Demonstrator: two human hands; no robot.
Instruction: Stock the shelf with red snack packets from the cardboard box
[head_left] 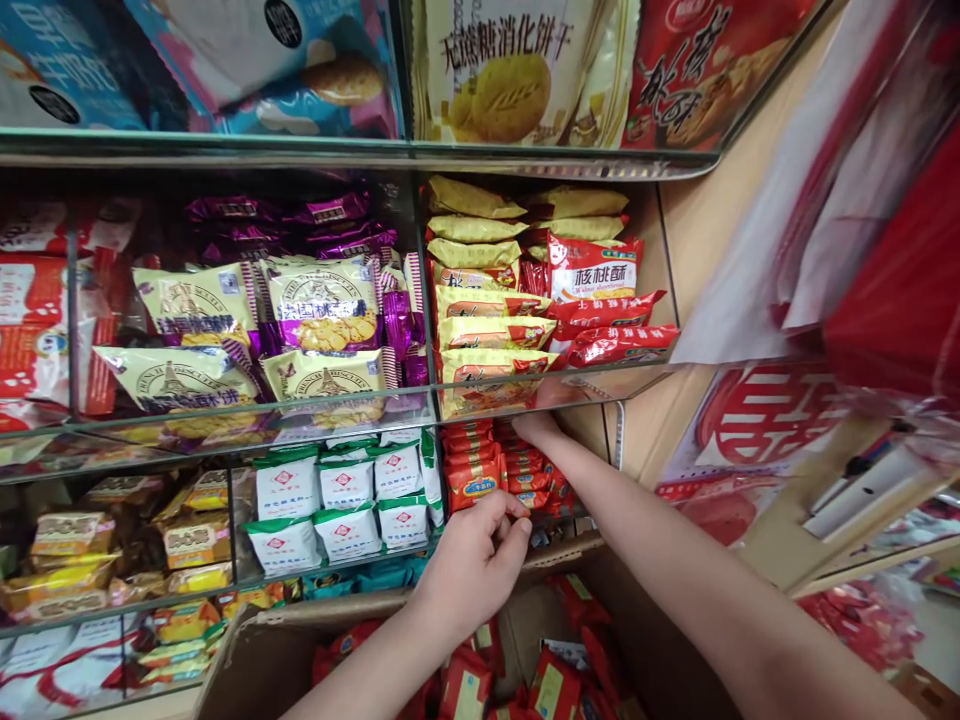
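nearest, open brown cardboard box [277,650] of red snack packets [551,685], too many to count. above its rim, left hand [472,560] curled, grip pinching the front of a stack of small red-orange packets [476,470] in a narrow glass shelf compartment [600,385]. farther in, right hand [536,428] deep behind the stack, grip hidden, cannot tell.

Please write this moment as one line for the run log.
left hand: touching red snack packs | right hand: reaching into same compartment | cardboard box: open below, red packs inside
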